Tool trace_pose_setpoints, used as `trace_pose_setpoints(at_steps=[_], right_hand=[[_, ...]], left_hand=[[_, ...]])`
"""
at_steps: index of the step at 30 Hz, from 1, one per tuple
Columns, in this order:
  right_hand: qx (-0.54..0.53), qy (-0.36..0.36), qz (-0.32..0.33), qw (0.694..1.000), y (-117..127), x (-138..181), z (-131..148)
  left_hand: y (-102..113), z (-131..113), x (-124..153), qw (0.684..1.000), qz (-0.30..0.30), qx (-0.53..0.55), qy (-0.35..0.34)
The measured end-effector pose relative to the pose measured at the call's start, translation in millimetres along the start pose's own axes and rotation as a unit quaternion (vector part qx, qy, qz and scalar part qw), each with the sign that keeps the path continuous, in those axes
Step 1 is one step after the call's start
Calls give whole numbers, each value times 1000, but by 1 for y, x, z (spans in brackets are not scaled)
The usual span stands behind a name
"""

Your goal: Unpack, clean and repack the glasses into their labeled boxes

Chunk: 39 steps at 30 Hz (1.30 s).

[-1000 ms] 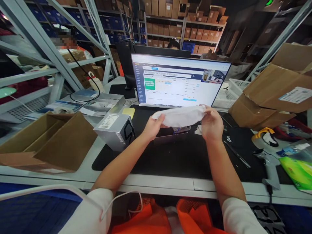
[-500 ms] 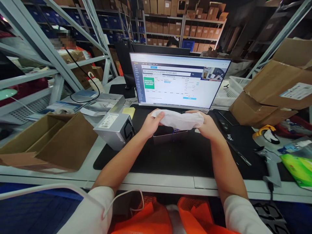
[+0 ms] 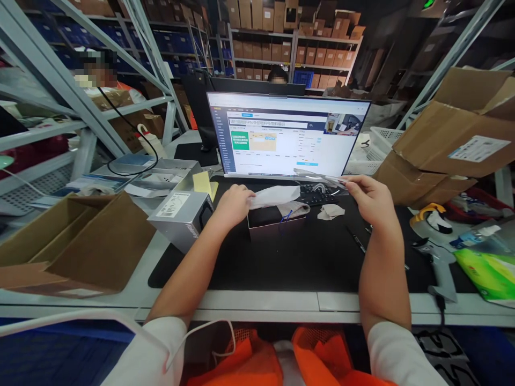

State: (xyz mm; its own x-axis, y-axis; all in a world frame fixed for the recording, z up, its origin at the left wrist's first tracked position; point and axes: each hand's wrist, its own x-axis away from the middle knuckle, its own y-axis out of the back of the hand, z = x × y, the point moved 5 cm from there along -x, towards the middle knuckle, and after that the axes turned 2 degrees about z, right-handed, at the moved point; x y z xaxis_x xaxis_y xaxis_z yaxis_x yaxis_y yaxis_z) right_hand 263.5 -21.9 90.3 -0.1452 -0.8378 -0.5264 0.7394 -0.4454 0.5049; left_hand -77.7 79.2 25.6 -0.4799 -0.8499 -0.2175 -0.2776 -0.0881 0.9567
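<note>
Monitor (image 3: 287, 134) lit, upright beyond hands, keyboard (image 3: 317, 194) at its foot between them. Silver box (image 3: 181, 217) just left of left hand, on edge of black mat (image 3: 281, 257). Open cardboard carton (image 3: 76, 241) further left, near desk front. Crumpled paper scrap (image 3: 330, 212) on mat just inside right hand. Handheld scanner (image 3: 436, 246) well right of right hand; green packet (image 3: 488, 273) beyond it. Stacked cardboard boxes (image 3: 446, 139) right of right hand, above scanner. Shelving with cartons (image 3: 289, 48) far behind monitor.
</note>
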Motion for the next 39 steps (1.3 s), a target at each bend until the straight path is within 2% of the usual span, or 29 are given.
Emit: trace_pose_setpoints(at_steps=[3, 6, 10, 14, 17, 20, 24, 27, 30, 35, 39], right_hand=[[-6, 20, -25, 999, 5, 2, 6], [-13, 59, -48, 997, 7, 4, 13], [-9, 96, -31, 995, 2, 6, 18], [2, 111, -19, 994, 4, 8, 26], [46, 112, -34, 992, 14, 15, 30], [116, 114, -42, 986, 22, 36, 22], [172, 105, -31, 979, 17, 90, -12], [190, 80, -10, 979, 2, 139, -46], [213, 66, 28, 974, -14, 177, -70], [282, 45, 105, 953, -29, 208, -86], [307, 23, 125, 943, -19, 227, -82]], left_hand=[[-3, -18, 3, 998, 21, 15, -60], [-3, -32, 9, 989, 80, 96, -82], [-11, -41, 13, 974, 160, 153, -48], [-39, -49, 3, 947, 222, 227, -41], [-50, -52, -4, 952, 200, 228, -44], [-50, -53, -4, 969, 178, 171, -28], [-36, -55, 3, 979, 141, 141, -49], [-25, -54, 6, 979, 127, 135, -81], [-13, -48, 9, 989, 105, 79, -68], [3, -40, 17, 992, 109, 56, -28], [13, -46, 20, 990, 134, 38, -35]])
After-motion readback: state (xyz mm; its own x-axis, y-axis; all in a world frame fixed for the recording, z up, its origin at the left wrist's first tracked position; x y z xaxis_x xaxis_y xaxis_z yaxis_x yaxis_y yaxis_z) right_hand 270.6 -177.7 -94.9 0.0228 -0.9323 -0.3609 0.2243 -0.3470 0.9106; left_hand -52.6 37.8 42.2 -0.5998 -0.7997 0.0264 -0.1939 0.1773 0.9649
